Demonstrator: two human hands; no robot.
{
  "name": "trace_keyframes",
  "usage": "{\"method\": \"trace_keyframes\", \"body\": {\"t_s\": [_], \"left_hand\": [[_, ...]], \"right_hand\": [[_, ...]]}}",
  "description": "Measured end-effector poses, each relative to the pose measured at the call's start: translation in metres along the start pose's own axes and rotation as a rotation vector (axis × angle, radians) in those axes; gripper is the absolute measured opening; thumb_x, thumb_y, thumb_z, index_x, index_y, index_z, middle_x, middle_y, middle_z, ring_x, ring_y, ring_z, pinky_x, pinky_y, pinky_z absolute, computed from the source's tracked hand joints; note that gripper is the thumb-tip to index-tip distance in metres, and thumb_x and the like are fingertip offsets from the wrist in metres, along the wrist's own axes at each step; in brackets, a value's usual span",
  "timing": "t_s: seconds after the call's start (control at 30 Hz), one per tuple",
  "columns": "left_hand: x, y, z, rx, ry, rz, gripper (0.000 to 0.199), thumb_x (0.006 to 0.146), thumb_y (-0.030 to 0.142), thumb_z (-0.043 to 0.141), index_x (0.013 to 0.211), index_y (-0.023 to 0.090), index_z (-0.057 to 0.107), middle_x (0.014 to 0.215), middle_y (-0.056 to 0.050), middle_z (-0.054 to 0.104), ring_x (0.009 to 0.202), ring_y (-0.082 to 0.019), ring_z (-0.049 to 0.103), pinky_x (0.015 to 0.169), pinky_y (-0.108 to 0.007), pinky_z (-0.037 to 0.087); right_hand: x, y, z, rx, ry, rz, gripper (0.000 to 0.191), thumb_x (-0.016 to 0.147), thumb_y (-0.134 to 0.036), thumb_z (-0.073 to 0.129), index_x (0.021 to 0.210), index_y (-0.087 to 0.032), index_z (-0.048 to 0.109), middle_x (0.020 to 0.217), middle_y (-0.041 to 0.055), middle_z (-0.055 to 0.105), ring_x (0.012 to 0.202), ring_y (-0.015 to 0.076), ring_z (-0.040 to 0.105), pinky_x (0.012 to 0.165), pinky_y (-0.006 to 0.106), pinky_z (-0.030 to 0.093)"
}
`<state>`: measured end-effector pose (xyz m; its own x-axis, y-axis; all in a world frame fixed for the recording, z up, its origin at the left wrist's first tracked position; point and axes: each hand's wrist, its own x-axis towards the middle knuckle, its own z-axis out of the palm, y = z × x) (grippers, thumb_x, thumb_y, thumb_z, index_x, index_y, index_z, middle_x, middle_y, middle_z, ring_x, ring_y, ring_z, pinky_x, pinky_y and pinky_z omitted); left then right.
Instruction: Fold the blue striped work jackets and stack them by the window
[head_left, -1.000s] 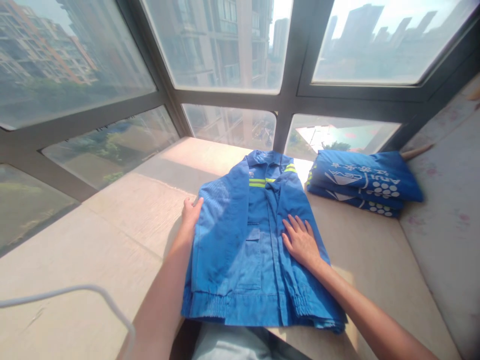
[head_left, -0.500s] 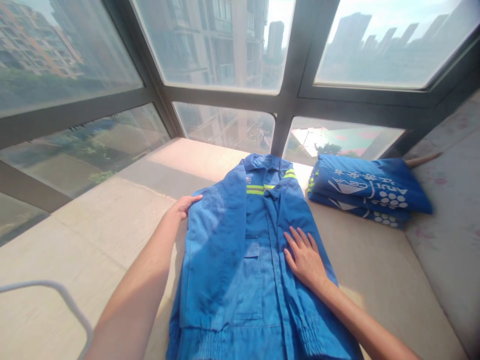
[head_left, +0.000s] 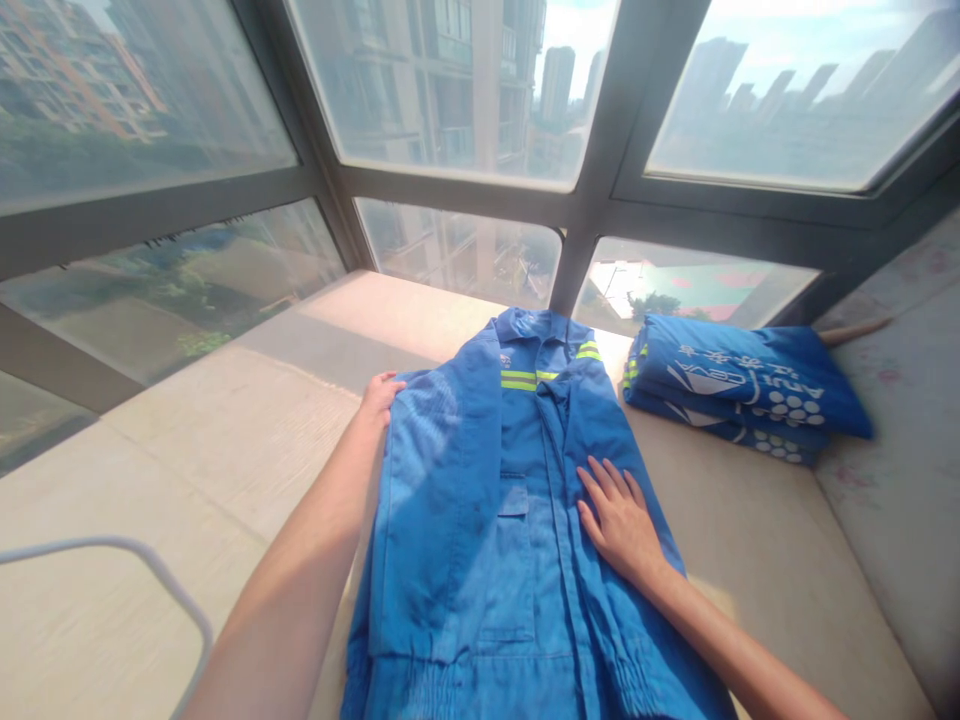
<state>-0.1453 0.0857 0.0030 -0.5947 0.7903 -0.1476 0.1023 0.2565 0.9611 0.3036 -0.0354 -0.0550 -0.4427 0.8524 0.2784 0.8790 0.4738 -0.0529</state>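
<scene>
A blue work jacket (head_left: 525, 560) with yellow-green reflective stripes lies front side up on the pale sill, its collar toward the window and its sleeves folded in over the front. At the jacket's left edge, near the folded sleeve's upper corner, my left hand (head_left: 381, 396) pinches the fabric between thumb and fingers. My right hand (head_left: 619, 515) rests flat on the right sleeve, fingers spread, with nothing gripped.
Folded blue garments (head_left: 742, 385) with white printing are stacked at the right, beside a patterned wall (head_left: 900, 450). A white cable (head_left: 142, 552) curves across the lower left. Window frames (head_left: 450, 200) border the pale sill (head_left: 187, 470).
The whole view has shifted slightly, moving most things a little to the right. My left hand's fingers have drawn in on the jacket's edge. My right hand keeps its place on the sleeve.
</scene>
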Motion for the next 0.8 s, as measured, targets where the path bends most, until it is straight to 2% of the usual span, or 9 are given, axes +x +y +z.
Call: {"method": "trace_keyframes", "body": {"t_s": [0.07, 0.13, 0.23, 0.3, 0.37, 0.47, 0.57, 0.67, 0.8], "left_hand": [[-0.004, 0.001, -0.003, 0.125, 0.009, 0.022, 0.043, 0.088, 0.019, 0.065, 0.128, 0.010, 0.050, 0.106, -0.012, 0.067, 0.088, -0.020, 0.068, 0.079, -0.035, 0.056], [-0.008, 0.005, -0.006, 0.261, 0.025, 0.095, 0.044, 0.084, 0.013, 0.065, 0.125, 0.007, 0.050, 0.116, -0.017, 0.064, 0.105, -0.027, 0.065, 0.090, -0.039, 0.052], [-0.013, 0.019, -0.002, 0.432, -0.001, 0.276, 0.035, 0.083, 0.010, 0.060, 0.118, 0.008, 0.055, 0.133, -0.020, 0.056, 0.131, -0.033, 0.049, 0.108, -0.042, 0.040], [-0.013, 0.028, 0.011, 0.528, -0.098, 0.411, 0.028, 0.083, 0.008, 0.057, 0.111, 0.011, 0.059, 0.131, -0.017, 0.059, 0.132, -0.030, 0.048, 0.111, -0.041, 0.037], [-0.012, 0.032, 0.029, 0.624, -0.251, 0.534, 0.023, 0.081, 0.007, 0.057, 0.101, 0.017, 0.064, 0.119, -0.012, 0.067, 0.124, -0.027, 0.055, 0.110, -0.039, 0.040], [-0.012, 0.022, 0.057, 0.726, -0.414, 0.649, 0.020, 0.079, 0.009, 0.060, 0.090, 0.023, 0.067, 0.108, -0.009, 0.072, 0.114, -0.027, 0.063, 0.107, -0.040, 0.045], [-0.013, 0.002, 0.071, 0.758, -0.435, 0.697, 0.024, 0.083, 0.017, 0.059, 0.104, 0.025, 0.068, 0.124, -0.012, 0.069, 0.128, -0.029, 0.057, 0.113, -0.046, 0.040], [-0.009, -0.016, 0.073, 0.807, -0.421, 0.742, 0.040, 0.090, 0.023, 0.051, 0.129, 0.020, 0.060, 0.148, -0.014, 0.054, 0.147, -0.029, 0.037, 0.121, -0.050, 0.026], [0.003, -0.025, 0.070, 0.951, -0.408, 0.811, 0.046, 0.095, 0.027, 0.043, 0.137, 0.014, 0.055, 0.156, -0.016, 0.045, 0.150, -0.029, 0.030, 0.123, -0.048, 0.020]], "right_hand": [[0.000, -0.001, -0.001, -0.006, -0.001, 0.001, 0.049, 0.099, -0.035, 0.042, 0.145, -0.022, 0.054, 0.153, 0.0080, 0.050, 0.143, 0.0305, 0.040, 0.118, 0.050, 0.028], [0.001, -0.001, -0.002, -0.011, -0.005, 0.003, 0.049, 0.100, -0.035, 0.041, 0.144, -0.021, 0.054, 0.154, 0.0080, 0.049, 0.143, 0.0304, 0.040, 0.118, 0.050, 0.028], [0.001, -0.002, -0.002, -0.006, -0.010, 0.007, 0.049, 0.099, -0.035, 0.042, 0.144, -0.021, 0.054, 0.154, 0.0081, 0.049, 0.144, 0.0304, 0.040, 0.118, 0.050, 0.027], [0.001, -0.002, -0.002, 0.003, -0.011, 0.012, 0.049, 0.099, -0.034, 0.042, 0.145, -0.022, 0.054, 0.155, 0.0081, 0.048, 0.144, 0.0304, 0.039, 0.118, 0.051, 0.027], [0.002, -0.002, -0.001, 0.010, -0.011, 0.015, 0.049, 0.098, -0.035, 0.043, 0.145, -0.022, 0.054, 0.155, 0.0080, 0.048, 0.144, 0.0305, 0.039, 0.119, 0.051, 0.027], [0.003, -0.003, -0.002, 0.018, -0.018, 0.022, 0.049, 0.099, -0.035, 0.043, 0.145, -0.022, 0.054, 0.155, 0.0076, 0.047, 0.145, 0.0302, 0.038, 0.120, 0.050, 0.025], [0.004, -0.004, -0.005, 0.037, -0.036, 0.041, 0.049, 0.099, -0.036, 0.043, 0.145, -0.023, 0.054, 0.156, 0.0064, 0.047, 0.145, 0.0295, 0.038, 0.120, 0.049, 0.025], [0.006, -0.005, -0.009, 0.057, -0.057, 0.060, 0.049, 0.100, -0.038, 0.042, 0.146, -0.024, 0.053, 0.157, 0.0056, 0.046, 0.146, 0.0293, 0.037, 0.121, 0.049, 0.023], [0.007, -0.007, -0.012, 0.078, -0.067, 0.077, 0.049, 0.100, -0.038, 0.043, 0.146, -0.024, 0.053, 0.157, 0.0060, 0.045, 0.146, 0.0293, 0.036, 0.122, 0.049, 0.022]]}}
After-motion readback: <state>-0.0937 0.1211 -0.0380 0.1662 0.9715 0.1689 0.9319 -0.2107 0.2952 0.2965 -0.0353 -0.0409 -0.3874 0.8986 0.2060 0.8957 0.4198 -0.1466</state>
